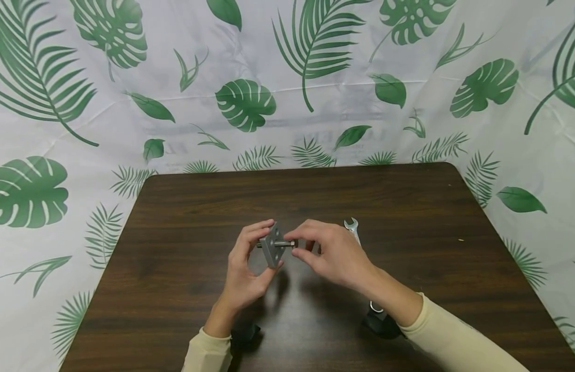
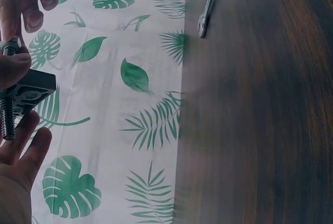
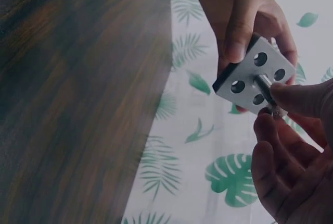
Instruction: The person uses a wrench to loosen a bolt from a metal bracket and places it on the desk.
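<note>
My left hand (image 1: 247,276) holds a square grey metal plate (image 1: 269,249) by its edges, above the table, with the thumb at the lower edge and fingers at the top. A threaded bolt (image 1: 282,244) passes through the middle of the plate, and its threaded end (image 2: 7,122) sticks out on the far side in the left wrist view. My right hand (image 1: 336,253) pinches the bolt near its head between thumb and fingers. In the right wrist view, several round holes surround the bolt on the plate's face (image 3: 244,97).
On the dark wooden table (image 1: 199,206) lies a wrench (image 1: 352,226), its open end showing beyond the right hand. A metal ring (image 1: 376,308) shows beside the right forearm. A white sheet with green leaves (image 1: 185,119) hangs behind the table's far edge.
</note>
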Available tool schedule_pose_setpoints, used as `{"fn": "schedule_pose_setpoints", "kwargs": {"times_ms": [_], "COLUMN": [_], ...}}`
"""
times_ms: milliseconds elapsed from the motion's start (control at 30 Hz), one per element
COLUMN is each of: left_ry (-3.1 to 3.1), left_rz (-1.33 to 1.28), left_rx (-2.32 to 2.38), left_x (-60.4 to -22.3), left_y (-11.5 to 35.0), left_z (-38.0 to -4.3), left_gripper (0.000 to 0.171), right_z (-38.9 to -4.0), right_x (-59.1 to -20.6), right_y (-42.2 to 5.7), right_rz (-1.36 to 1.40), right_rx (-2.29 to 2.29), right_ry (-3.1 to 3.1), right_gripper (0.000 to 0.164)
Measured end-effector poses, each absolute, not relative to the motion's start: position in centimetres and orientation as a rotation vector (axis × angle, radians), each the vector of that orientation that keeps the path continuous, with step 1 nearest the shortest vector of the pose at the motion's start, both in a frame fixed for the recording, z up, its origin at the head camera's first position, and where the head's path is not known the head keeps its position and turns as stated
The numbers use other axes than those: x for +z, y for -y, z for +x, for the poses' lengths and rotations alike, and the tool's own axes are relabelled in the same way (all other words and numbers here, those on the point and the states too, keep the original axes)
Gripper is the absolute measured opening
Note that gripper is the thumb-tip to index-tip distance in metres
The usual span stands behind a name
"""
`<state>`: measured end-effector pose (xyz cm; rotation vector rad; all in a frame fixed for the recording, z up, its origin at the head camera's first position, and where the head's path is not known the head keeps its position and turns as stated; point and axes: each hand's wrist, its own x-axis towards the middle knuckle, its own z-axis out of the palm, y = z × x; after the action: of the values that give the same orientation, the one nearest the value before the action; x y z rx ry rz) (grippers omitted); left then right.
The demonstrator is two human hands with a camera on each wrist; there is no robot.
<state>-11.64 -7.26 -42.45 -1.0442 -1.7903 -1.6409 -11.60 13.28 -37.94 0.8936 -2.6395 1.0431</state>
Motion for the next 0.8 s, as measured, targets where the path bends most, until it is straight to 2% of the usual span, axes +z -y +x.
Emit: {"fn": "schedule_pose_setpoints", "kwargs": {"times_ms": [133, 433, 600, 800], "left_ry": [1.789, 1.791, 1.795, 1.794], "left_rz": [-1.043, -1.045, -1.045, -1.038], "left_rx": [-1.641, -1.633, -1.631, -1.641], "left_x": [-42.47, -42.46, -42.40, -42.39], "left_y": [7.26, 7.20, 7.18, 7.19], "left_z": [-11.62, -11.61, -11.65, -11.70], "left_gripper": [0.060, 0.061, 0.059, 0.059], "right_z": [-11.57, -11.42, -11.56, -11.78], "right_x": [-37.97, -37.51, -37.66, -38.02], "right_y": [-13.24, -13.03, -13.14, -13.33], "right_rz": [0.879, 0.584, 0.664, 0.872], "right_rx": [1.047, 1.026, 1.087, 1.088], "right_ry": [2.632, 2.869, 2.815, 2.621], "right_gripper": [0.029, 0.029, 0.021, 0.025]}}
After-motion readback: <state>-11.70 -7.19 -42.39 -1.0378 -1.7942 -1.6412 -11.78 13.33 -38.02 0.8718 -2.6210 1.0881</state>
